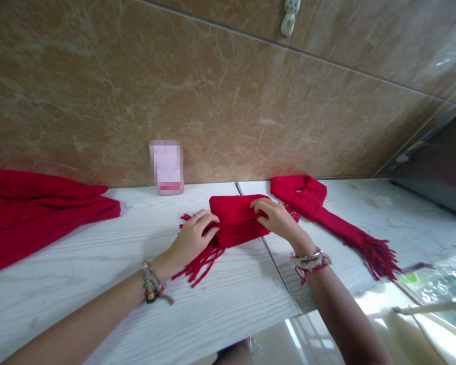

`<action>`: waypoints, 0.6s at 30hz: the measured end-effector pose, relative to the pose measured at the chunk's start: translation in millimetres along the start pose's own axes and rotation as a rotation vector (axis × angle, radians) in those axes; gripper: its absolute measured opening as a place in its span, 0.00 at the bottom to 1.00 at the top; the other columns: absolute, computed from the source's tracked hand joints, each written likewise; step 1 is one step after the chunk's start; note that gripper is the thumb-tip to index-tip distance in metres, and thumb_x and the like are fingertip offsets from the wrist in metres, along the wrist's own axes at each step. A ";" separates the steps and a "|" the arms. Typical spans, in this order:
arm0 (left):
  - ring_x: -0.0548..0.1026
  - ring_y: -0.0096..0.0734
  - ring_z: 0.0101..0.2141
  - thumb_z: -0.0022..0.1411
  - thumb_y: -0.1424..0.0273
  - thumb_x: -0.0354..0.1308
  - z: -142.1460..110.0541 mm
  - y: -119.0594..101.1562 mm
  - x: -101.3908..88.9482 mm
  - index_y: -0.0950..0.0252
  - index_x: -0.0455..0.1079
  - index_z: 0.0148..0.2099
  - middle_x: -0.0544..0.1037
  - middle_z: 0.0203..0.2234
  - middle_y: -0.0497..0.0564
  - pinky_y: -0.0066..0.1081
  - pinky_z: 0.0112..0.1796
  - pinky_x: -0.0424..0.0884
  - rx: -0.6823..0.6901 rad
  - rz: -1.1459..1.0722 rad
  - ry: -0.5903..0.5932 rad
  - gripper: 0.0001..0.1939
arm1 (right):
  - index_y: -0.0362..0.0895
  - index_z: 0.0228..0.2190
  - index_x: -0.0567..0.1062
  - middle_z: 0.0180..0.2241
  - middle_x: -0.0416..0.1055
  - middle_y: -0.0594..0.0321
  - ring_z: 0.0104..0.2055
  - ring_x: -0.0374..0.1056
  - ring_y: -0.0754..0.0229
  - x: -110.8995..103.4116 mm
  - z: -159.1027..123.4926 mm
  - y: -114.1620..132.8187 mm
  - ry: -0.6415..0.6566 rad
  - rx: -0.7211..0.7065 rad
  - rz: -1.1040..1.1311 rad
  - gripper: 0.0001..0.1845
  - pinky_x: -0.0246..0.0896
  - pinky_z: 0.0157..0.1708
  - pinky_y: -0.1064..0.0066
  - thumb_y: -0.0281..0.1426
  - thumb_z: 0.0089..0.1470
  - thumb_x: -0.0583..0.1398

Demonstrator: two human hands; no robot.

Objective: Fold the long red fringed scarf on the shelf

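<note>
A red fringed scarf (pixel 237 215), folded into a compact bundle, lies on the white wood-grain table in the middle of the view. Its tassels stick out at the left and lower left, and some show behind on the right. My left hand (pixel 195 234) pinches the bundle's left edge between thumb and fingers. At the upper right part of the bundle, my right hand (pixel 277 218) has its fingers bent and closed on the fabric. A second red fringed scarf (pixel 319 208) lies to the right, looped at its far end, with its tassels toward the front.
A large red cloth (pixel 38 215) lies at the left. A pale pink card-like item (pixel 167 167), blurred, leans on the brown marbled wall (pixel 213 101). The table (pixel 167 309) has a seam right of middle. A dark appliance (pixel 437 157) stands at the far right.
</note>
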State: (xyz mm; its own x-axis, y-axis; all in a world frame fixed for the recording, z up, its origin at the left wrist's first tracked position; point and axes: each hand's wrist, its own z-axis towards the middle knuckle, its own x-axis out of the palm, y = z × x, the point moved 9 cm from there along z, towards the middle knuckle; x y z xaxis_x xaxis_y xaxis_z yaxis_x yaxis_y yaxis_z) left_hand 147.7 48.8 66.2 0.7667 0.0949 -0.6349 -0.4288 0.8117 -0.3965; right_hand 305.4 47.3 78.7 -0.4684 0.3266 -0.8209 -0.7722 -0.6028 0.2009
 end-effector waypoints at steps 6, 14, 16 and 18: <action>0.66 0.23 0.21 0.46 0.81 0.52 6.3 13.1 1.6 0.64 0.59 0.24 0.66 0.19 0.41 0.24 0.24 0.64 -0.243 -0.181 -0.005 0.07 | 0.45 0.25 0.64 0.31 0.70 0.59 0.37 0.67 0.58 -1.5 1.6 2.1 -0.047 -0.016 0.027 0.12 0.63 0.36 0.67 0.16 0.40 0.50; 0.65 0.22 0.22 0.43 0.82 0.51 9.7 21.9 -15.2 0.64 0.62 0.28 0.65 0.20 0.41 0.23 0.25 0.63 -0.361 -0.247 -0.149 0.09 | 0.46 0.24 0.63 0.31 0.70 0.59 0.36 0.66 0.58 -15.2 2.6 18.2 -0.249 -0.131 -0.078 0.12 0.63 0.35 0.66 0.16 0.42 0.49; 0.66 0.23 0.23 0.42 0.83 0.51 8.6 20.7 -14.8 0.65 0.64 0.27 0.66 0.22 0.43 0.24 0.27 0.64 -0.341 -0.212 -0.155 0.09 | 0.45 0.24 0.63 0.31 0.70 0.58 0.36 0.66 0.57 -11.3 3.6 19.2 -0.204 -0.147 -0.082 0.13 0.63 0.36 0.66 0.15 0.41 0.49; 0.66 0.23 0.24 0.42 0.84 0.50 5.1 19.1 -7.0 0.65 0.64 0.24 0.66 0.22 0.44 0.24 0.27 0.63 -0.316 -0.199 -0.106 0.09 | 0.45 0.24 0.64 0.31 0.71 0.58 0.36 0.66 0.58 -7.3 3.6 17.0 -0.139 -0.143 -0.052 0.15 0.63 0.36 0.66 0.14 0.39 0.48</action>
State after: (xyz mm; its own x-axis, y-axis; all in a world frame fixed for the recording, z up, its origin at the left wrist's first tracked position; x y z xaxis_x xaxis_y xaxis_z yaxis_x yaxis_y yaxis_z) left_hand 136.6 66.6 66.4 0.8878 0.0255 -0.4596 -0.3800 0.6042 -0.7004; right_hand 294.1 37.3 90.0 -0.4918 0.4514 -0.7446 -0.7329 -0.6763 0.0741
